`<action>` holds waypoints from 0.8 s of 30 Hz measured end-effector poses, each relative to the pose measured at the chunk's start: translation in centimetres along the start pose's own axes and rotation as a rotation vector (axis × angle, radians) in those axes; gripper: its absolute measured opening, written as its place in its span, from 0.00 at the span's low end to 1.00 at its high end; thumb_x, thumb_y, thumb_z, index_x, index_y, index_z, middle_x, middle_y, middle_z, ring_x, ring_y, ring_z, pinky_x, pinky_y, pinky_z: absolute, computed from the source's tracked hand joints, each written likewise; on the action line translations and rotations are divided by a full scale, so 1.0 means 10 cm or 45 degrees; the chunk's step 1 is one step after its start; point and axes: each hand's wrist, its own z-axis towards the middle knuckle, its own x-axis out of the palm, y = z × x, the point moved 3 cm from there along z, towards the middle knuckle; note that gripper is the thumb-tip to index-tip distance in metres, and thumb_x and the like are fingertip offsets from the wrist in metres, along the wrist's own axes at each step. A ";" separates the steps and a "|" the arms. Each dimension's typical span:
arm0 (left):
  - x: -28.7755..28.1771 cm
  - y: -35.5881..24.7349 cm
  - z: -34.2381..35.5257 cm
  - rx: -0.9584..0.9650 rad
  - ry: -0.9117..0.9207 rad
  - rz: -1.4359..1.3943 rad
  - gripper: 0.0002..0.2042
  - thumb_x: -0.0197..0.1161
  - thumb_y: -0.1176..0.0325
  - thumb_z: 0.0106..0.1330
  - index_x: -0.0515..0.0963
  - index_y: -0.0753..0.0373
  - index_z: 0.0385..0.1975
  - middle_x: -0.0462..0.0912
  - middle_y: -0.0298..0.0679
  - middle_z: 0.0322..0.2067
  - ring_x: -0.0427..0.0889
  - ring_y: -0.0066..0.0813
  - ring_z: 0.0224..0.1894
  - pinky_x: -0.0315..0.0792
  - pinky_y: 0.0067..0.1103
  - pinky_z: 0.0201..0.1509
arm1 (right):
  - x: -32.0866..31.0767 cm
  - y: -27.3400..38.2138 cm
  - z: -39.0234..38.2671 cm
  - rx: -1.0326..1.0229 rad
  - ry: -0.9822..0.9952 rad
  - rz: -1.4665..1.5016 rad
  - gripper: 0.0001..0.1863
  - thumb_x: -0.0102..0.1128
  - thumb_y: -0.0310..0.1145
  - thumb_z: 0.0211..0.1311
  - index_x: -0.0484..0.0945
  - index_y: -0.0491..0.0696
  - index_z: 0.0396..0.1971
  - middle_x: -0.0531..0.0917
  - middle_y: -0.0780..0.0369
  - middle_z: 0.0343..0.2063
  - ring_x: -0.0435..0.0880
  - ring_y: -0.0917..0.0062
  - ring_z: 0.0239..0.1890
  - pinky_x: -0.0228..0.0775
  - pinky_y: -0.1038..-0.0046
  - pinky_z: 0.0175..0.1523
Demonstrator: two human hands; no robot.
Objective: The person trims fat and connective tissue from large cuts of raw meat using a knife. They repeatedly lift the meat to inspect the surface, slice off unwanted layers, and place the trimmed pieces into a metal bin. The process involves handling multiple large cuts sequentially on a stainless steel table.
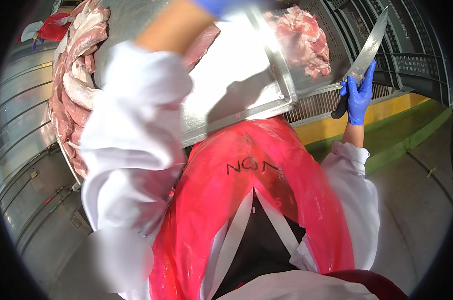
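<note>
My right hand (359, 100), in a blue glove, holds a butcher's knife (369, 50) by its black handle. The long curved blade points up and away, over the edge of a dark crate. My left hand (226, 6), also blue-gloved, is blurred at the top edge and partly cut off, so its fingers cannot be made out. Its forearm reaches across a pale cutting board (236, 65) with a metal rim. Beside that forearm a piece of raw meat (204, 46) lies partly hidden.
Long cuts of raw meat (81, 75) are heaped along the left side of the metal table. A pile of pale pink meat trimmings (304, 42) sits beyond the board's right rim, next to dark plastic crates (421, 65). A red and white bundle (54, 27) shows at far left.
</note>
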 end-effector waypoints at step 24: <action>-0.58 1.77 -5.17 -1.122 0.306 0.626 0.26 0.63 0.45 0.64 0.75 0.65 0.47 0.79 0.51 0.40 0.77 0.53 0.45 0.68 0.44 0.49 | 4.08 -0.55 0.69 0.457 0.769 -0.460 0.40 0.56 0.31 0.63 0.55 0.62 0.76 0.81 0.58 0.24 0.79 0.73 0.19 0.75 0.68 0.25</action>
